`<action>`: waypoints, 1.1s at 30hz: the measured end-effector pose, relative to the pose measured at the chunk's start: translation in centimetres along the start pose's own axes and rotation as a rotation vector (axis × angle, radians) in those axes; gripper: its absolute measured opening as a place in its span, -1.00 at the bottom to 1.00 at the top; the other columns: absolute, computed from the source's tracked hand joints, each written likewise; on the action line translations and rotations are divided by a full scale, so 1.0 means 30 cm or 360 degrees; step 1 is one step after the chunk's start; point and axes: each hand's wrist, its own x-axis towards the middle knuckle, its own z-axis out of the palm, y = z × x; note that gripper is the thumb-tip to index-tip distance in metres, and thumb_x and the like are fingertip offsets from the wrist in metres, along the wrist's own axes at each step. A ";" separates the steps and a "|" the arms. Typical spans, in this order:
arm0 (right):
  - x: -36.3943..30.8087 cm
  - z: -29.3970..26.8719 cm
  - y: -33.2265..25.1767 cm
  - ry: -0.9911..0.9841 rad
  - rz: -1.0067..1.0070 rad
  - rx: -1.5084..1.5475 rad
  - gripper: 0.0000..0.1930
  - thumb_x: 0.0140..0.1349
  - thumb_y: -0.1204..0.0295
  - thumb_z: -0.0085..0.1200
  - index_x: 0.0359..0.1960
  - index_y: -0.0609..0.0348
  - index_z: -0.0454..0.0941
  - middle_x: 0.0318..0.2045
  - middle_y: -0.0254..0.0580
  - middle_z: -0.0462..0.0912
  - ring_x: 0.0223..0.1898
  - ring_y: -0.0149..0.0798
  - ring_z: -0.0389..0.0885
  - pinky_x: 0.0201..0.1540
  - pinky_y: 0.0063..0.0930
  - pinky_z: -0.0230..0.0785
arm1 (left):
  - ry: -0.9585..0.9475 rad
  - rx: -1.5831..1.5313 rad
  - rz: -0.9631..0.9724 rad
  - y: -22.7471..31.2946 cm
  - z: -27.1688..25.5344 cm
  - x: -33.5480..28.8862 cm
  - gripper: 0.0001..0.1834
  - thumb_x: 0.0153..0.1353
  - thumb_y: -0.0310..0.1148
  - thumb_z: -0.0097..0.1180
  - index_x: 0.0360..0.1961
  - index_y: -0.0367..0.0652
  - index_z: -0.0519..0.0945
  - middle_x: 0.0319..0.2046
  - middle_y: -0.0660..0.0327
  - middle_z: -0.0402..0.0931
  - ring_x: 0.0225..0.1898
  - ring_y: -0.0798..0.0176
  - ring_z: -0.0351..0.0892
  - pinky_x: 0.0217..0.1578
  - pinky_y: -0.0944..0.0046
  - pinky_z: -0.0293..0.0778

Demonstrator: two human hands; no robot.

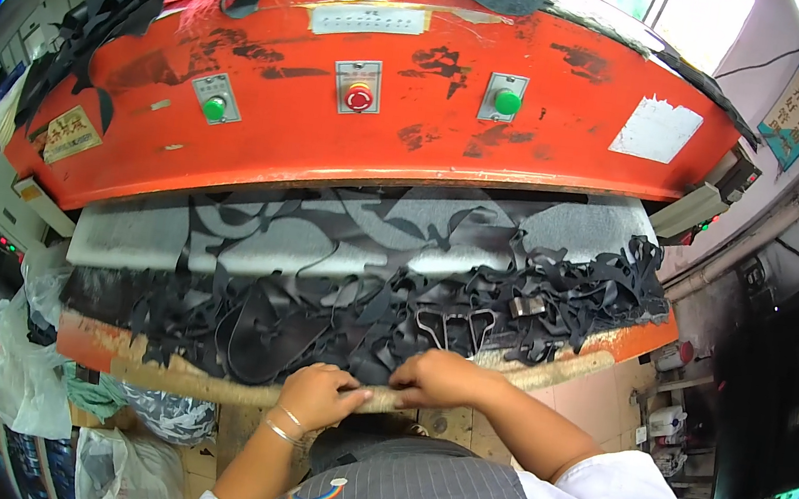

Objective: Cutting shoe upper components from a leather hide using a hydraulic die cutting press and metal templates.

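Note:
At the front edge of a red press, my left hand and my right hand meet close together over the worn tan edge strip. Fingers on both are curled in, with the thumbs toward each other; what they pinch, if anything, is hidden. Just beyond them lies a heap of black leather scraps, cut into curled strips. A thin metal cutting die rests on the scraps ahead of my right hand. Farther right sits a small metal block-like piece. A rounded black leather piece lies ahead of my left hand.
Behind the scraps, a white cutting board carries a cut-out black leather sheet under the red press beam. The beam has green buttons and a red stop button. Plastic bags stand at left; a cluttered shelf at right.

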 end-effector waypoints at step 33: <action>0.156 -0.578 0.284 0.1247 -0.1326 -0.0628 -0.78 -0.10 0.35 0.23 -0.39 0.12 0.54 -0.28 -0.32 0.49 -0.10 -0.20 0.44 0.01 -0.19 0.28 | -0.0923 -0.3469 -0.0109 -0.034 -0.026 0.778 0.06 0.20 0.46 -0.30 0.35 -0.35 0.10 0.20 -0.12 0.27 0.20 -0.02 0.31 0.23 0.00 0.22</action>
